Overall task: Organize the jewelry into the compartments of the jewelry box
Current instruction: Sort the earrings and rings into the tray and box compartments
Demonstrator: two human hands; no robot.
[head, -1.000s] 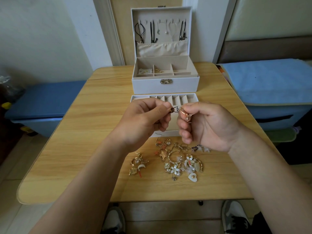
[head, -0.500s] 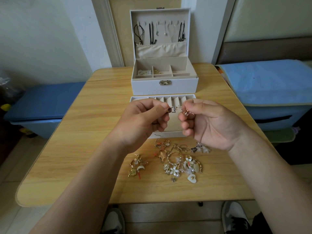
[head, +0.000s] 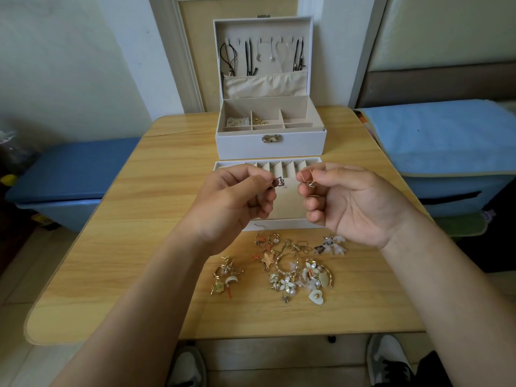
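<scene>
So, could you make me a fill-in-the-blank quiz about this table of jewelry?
1. The white rectangular jewelry box stands with its lid ____.
2. The left hand pinches a small dark charm and the right hand a small gold earring, near the white divided tray lying in ____ of the box.
3. The white heart-shaped charm lies on the light wooden ____.
Missing: open; front; table.

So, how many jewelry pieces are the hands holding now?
2: a small dark charm pinched by the left hand, a gold wire earring pinched by the right hand. More may be hidden inside the curled fingers.
</scene>
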